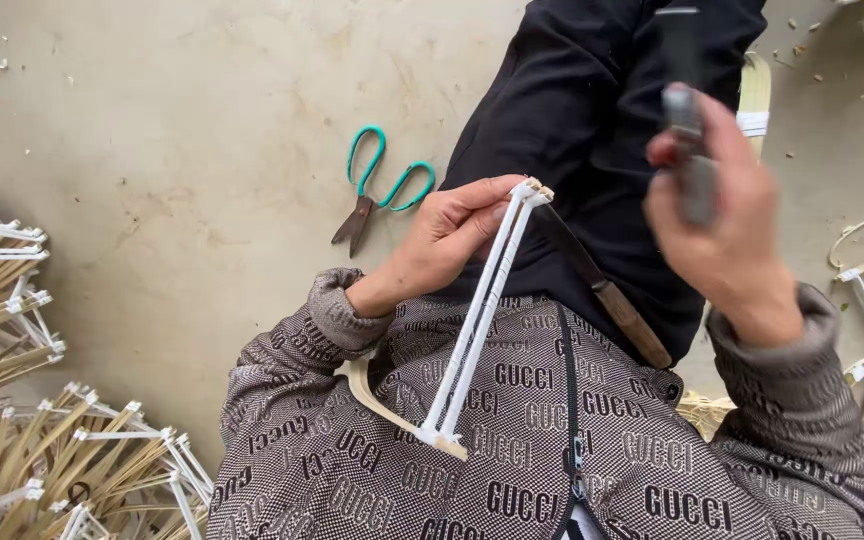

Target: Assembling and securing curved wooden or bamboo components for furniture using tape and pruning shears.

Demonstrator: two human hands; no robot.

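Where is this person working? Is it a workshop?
Probably a simple craft workshop on a bare concrete floor. Heaps of taped bamboo frames lie about, scissors rest nearby, and the left hand holds a bamboo piece.

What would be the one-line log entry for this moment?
left hand: holds white-wrapped bamboo frame | right hand: raised, grips grey tool | floor: green-handled scissors

Green-handled scissors (380, 190) are laid on the concrete floor (172, 130); bamboo frames (42, 440) are piled well left of them.
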